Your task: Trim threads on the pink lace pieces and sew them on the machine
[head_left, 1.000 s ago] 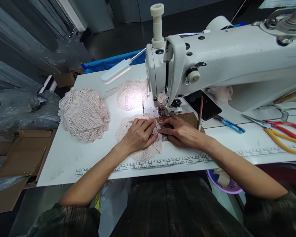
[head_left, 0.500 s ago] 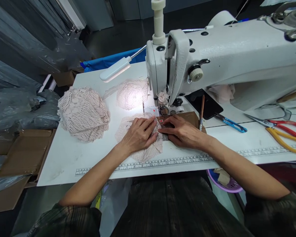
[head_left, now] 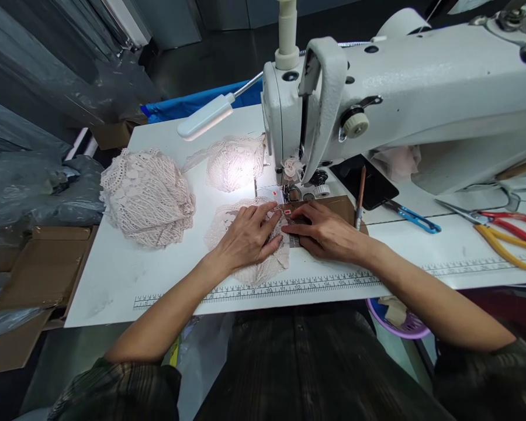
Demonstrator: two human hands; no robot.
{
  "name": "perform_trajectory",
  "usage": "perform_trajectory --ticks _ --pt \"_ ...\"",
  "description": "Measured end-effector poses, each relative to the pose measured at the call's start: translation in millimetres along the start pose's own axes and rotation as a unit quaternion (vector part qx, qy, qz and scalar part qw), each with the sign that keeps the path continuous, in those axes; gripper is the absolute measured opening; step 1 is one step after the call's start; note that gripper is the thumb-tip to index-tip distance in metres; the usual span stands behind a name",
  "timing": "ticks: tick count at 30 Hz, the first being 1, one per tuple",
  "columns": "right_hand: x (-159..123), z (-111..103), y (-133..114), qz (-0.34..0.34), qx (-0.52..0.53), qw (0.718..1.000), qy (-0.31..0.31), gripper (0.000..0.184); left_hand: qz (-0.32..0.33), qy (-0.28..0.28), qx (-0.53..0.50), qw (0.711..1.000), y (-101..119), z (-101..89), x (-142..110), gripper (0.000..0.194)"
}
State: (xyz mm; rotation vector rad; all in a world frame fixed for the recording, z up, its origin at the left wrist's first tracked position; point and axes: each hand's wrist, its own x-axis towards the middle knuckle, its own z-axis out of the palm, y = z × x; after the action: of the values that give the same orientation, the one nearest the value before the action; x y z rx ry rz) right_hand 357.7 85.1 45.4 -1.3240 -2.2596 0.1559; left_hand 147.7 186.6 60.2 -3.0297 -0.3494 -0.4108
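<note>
A pale pink lace piece (head_left: pixel 258 273) lies on the table just in front of the sewing machine's presser foot (head_left: pixel 291 193). My left hand (head_left: pixel 249 234) rests flat on top of it, fingers stretched toward the needle area. At the lace's right edge, my right hand (head_left: pixel 322 231) has its fingers bent, with thumb and fingertips closed on that edge; the exact grip is partly hidden. Brown card (head_left: pixel 344 206) lies beneath and behind the right hand. The sewing machine (head_left: pixel 398 88) stands over the work, with a fabric flower (head_left: pixel 291 168) on its head.
Left on the table sits a lace heap (head_left: pixel 146 196); another lace piece (head_left: pixel 232 166) lies under the lamp (head_left: pixel 206 117). To the right are a pencil (head_left: pixel 360 196), phone (head_left: pixel 372 184), blue thread snips (head_left: pixel 414 217) and scissors (head_left: pixel 491 225). A printed ruler (head_left: pixel 289 286) runs along the front edge.
The camera view has shifted slightly, moving the machine a little up and right in the picture. Both hands stay on the lace in nearly the same place.
</note>
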Motion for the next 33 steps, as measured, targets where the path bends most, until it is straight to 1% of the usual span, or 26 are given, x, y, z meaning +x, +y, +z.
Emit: perform_trajectory --ticks 4,10,15,17,21,25,28,30,33 --pt "0.2 -0.3 -0.6 0.008 0.001 1.000 -0.009 0.033 0.000 -0.003 -0.002 1.000 -0.2 1.0 -0.6 0.044" --pt "0.7 -0.8 -2.2 0.009 -0.001 1.000 -0.001 0.032 -0.001 0.009 -0.019 1.000 -1.2 5.2 -2.6 0.046" --pt "0.6 -0.5 -1.5 0.009 -0.010 1.000 -0.009 0.032 -0.004 0.009 -0.030 0.999 0.4 2.5 -2.6 0.042" --pt "0.4 -0.5 -1.6 0.007 -0.014 1.000 -0.011 0.032 0.000 -0.001 -0.022 1.000 0.7 -1.2 -0.1 0.041" --pt "0.2 -1.3 -3.2 0.013 -0.023 1.000 -0.005 0.029 0.024 -0.045 0.004 0.999 -4.1 -8.0 12.5 0.043" --pt "1.4 -2.2 -4.9 0.026 -0.041 0.999 -0.007 0.029 0.047 -0.061 -0.006 0.997 -14.6 -6.5 26.1 0.041" --pt "3.1 -2.0 -6.7 0.030 -0.066 0.997 -0.012 0.029 0.036 -0.045 -0.021 0.998 -20.2 -1.7 26.6 0.040" --pt "3.9 -1.5 -8.4 0.036 -0.084 0.996 -0.018 0.030 0.027 -0.028 -0.027 0.999 -21.5 1.3 22.9 0.041" --pt "4.3 -0.7 -10.6 0.056 -0.095 0.994 -0.022 0.030 0.021 -0.018 -0.041 0.999 -21.1 4.7 17.0 0.042"
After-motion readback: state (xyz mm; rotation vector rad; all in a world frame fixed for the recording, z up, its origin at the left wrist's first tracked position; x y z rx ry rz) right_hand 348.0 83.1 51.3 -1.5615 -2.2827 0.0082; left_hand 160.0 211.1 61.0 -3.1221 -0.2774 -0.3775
